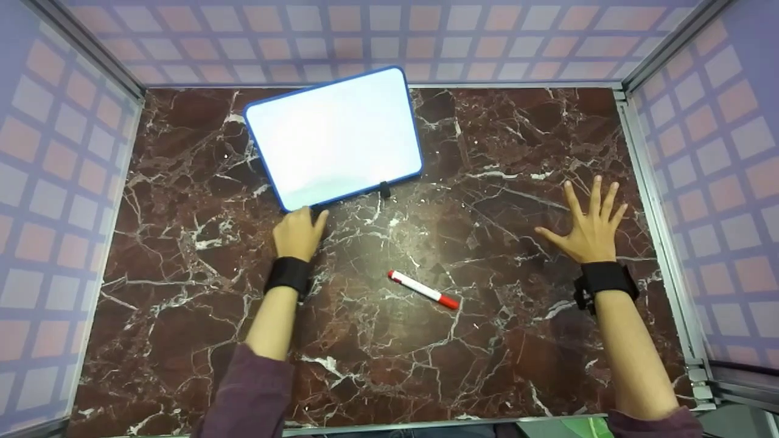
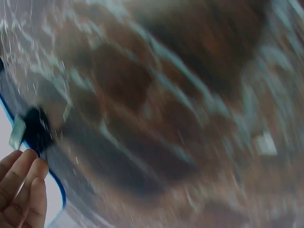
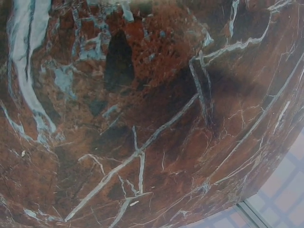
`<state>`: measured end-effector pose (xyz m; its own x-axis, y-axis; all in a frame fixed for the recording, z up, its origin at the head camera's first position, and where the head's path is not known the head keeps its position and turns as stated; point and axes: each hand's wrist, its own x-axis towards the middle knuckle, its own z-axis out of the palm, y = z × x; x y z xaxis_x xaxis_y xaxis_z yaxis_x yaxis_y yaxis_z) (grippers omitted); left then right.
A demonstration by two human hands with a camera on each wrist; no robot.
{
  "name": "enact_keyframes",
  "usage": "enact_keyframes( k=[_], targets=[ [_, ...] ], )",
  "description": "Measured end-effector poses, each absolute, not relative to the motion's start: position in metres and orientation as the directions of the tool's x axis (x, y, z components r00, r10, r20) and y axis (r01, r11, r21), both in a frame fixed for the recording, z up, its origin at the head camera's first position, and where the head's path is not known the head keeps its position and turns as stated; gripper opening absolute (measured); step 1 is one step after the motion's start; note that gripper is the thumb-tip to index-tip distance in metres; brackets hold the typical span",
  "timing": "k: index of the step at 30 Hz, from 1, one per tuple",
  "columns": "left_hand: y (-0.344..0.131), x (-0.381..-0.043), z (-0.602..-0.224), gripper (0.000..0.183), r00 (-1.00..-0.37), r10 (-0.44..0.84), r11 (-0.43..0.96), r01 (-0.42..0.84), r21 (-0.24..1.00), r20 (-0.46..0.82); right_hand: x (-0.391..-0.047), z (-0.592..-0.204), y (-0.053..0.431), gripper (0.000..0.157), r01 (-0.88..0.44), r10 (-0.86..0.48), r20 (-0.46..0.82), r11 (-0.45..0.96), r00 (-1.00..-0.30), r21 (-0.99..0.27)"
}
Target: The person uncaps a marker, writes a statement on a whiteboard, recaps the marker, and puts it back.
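Observation:
A whiteboard [image 1: 341,134] with a blue frame lies tilted on the marbled tabletop towards the back left. My left hand [image 1: 297,236] is at its lower left corner, thumb pointing away to the right; from above, the other fingertips are hidden. In the left wrist view its fingers [image 2: 19,190] look loosely bent beside the board's blue edge and a black piece [image 2: 38,130]; whether they touch the board I cannot tell. Far to the right, my right hand [image 1: 591,234] has its fingers spread over the tabletop and holds nothing. Between the hands lies a white marker [image 1: 423,289] with red ends.
A small black tab [image 1: 384,189] sits on the board's near edge. Checkered panels [image 1: 426,39] close off the back and both sides. A metal rail [image 1: 660,243] runs along the table's right edge. The left wrist view is blurred.

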<state>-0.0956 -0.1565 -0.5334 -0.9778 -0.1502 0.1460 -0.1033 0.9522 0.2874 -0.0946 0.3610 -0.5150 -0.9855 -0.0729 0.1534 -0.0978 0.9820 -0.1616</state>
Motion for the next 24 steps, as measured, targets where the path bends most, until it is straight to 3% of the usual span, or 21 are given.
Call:
enact_keyframes(
  k=[7, 14, 24],
  targets=[
    [-0.140, -0.099, -0.542, 0.045, -0.965, -0.262, 0.920, -0.247, 0.304, 0.010, -0.093, -0.517, 0.364, 0.100, -0.100, -0.072, 0.161, 0.979, -0.984, -0.177],
    [-0.136, -0.102, -0.546, 0.041, -0.945, -0.325, 0.892, -0.322, 0.317, -0.045, -0.091, -0.517, 0.366, 0.100, -0.101, -0.072, 0.167, 0.981, -0.983, -0.169],
    [-0.132, -0.111, -0.551, 0.034, -0.900, -0.426, 0.770, -0.414, 0.487, -0.091, -0.088, -0.518, 0.370, 0.099, -0.094, -0.067, 0.164, 0.982, -0.984, -0.162]
  ],
)
